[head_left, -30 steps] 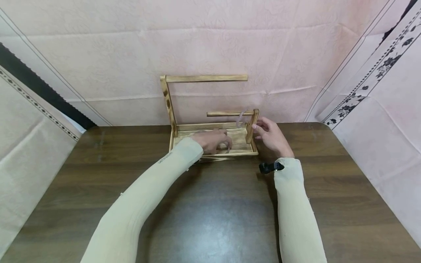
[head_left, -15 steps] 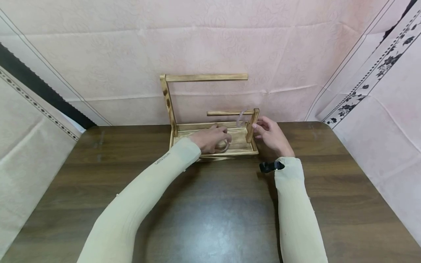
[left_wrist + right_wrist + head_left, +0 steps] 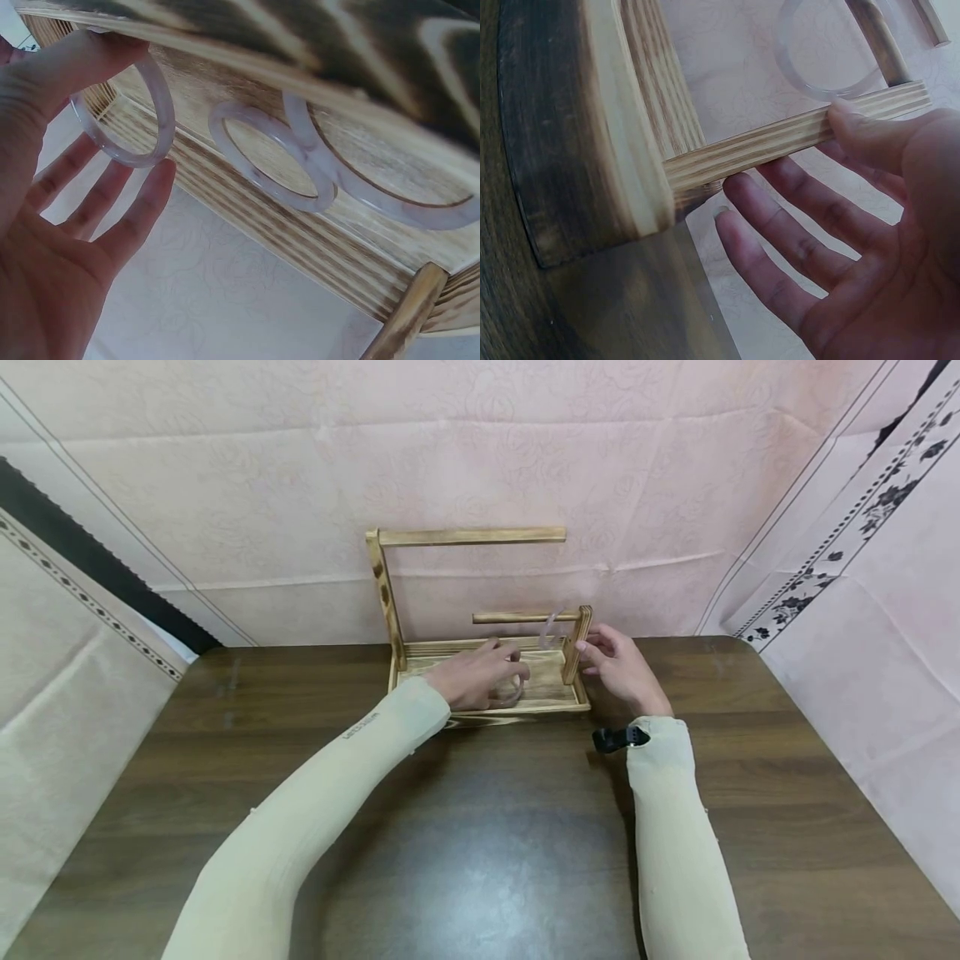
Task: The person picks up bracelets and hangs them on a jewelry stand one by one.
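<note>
Left hand (image 3: pixel 480 680): pinches 1 bangle (image 3: pixel 166 116); too lightly, it could slip.
Right hand (image 3: pixel 619 670): pinches post (image 3: pixel 754 148); slackening could let rack (image 3: pixel 540 713) shift.

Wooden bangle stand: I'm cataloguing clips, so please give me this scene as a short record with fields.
stand: wooden bangle stand, upright on a brown wood-grain table
upper bar: long bar, on the taller post
lower bar: short bar, on the shorter post
left hand: left hand holds a pale translucent bangle over the tray
right hand: right hand grips the shorter post
bangles in tray: two, a nearer bangle and a farther bangle
bangle on lower bar: one hanging bangle
</note>
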The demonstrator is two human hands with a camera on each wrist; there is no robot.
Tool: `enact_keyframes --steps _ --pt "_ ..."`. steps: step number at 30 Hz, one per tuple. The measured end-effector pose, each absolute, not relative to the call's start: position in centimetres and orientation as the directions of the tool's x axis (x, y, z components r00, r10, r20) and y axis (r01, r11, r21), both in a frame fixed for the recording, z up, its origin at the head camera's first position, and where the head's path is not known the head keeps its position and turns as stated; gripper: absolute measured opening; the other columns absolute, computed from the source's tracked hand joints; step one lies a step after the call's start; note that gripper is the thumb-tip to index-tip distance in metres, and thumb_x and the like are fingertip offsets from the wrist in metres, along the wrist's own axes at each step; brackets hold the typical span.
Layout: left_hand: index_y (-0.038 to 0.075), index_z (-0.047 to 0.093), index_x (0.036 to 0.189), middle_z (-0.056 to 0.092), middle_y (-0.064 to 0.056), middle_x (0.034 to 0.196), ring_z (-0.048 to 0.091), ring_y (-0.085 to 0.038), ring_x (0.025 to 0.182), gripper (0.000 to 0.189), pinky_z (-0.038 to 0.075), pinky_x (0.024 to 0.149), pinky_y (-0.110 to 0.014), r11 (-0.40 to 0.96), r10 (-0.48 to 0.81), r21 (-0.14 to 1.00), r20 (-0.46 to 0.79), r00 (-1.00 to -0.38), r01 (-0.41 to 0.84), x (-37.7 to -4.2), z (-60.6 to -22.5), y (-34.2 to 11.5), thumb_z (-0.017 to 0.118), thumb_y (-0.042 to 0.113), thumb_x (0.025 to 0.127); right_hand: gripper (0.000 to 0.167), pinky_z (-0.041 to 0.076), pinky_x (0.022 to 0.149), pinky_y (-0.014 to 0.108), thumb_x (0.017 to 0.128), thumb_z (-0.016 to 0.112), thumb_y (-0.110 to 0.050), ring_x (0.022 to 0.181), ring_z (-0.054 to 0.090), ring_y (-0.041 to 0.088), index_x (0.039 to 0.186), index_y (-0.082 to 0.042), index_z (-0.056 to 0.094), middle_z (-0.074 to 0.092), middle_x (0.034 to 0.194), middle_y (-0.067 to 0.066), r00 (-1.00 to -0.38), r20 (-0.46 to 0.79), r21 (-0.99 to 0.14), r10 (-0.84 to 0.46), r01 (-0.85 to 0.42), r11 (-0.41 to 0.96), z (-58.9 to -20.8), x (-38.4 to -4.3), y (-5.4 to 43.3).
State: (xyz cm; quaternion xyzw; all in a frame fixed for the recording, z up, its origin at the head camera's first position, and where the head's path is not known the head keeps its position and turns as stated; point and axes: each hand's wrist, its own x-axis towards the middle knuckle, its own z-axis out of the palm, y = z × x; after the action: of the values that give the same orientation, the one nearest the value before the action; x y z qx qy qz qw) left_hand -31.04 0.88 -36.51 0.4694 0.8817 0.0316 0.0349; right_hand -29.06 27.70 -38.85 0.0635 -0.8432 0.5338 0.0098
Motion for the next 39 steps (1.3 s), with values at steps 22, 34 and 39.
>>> enact_keyframes --steps 22,34,39 --pt "0.021 0.058 0.138 0.052 -0.009 0.145 0.051 -0.031 0.127 0.071 0.058 0.095 -0.037 0.529 0.834 0.036 0.161 -0.528 0.848 -30.1 -37.1 -1.2 0.085 0.006 0.074 0.039 0.055 0.102 0.054 0.108 0.05 -0.023 0.122 0.06 0.036 0.141 -0.003 0.051 0.056 0.139 0.026 -0.992 0.07 -0.899 -0.102 -0.107 0.425 -39.0 -29.3 27.4" --pt "0.019 0.061 0.134 0.054 -0.008 0.141 0.05 -0.027 0.127 0.063 0.056 0.099 -0.035 0.517 0.803 0.075 0.301 -0.513 0.853 -29.3 -36.8 -2.0 0.086 0.012 0.077 0.04 0.053 0.103 0.056 0.109 0.049 -0.025 0.124 0.06 0.038 0.141 -0.002 0.05 0.057 0.139 0.024 -0.992 0.07 -0.89 -0.11 -0.112 0.443 -39.0 -29.2 27.4" --pt "0.02 0.059 0.137 0.052 -0.007 0.142 0.049 -0.025 0.128 0.062 0.057 0.096 -0.032 0.513 0.797 0.085 0.322 -0.51 0.854 -28.9 -36.7 -1.9 0.085 0.015 0.081 0.04 0.053 0.104 0.056 0.109 0.048 -0.024 0.127 0.057 0.038 0.143 -0.003 0.048 0.055 0.141 0.024 -0.994 0.055 -0.894 -0.097 -0.092 0.438 -39.2 -29.0 27.9"
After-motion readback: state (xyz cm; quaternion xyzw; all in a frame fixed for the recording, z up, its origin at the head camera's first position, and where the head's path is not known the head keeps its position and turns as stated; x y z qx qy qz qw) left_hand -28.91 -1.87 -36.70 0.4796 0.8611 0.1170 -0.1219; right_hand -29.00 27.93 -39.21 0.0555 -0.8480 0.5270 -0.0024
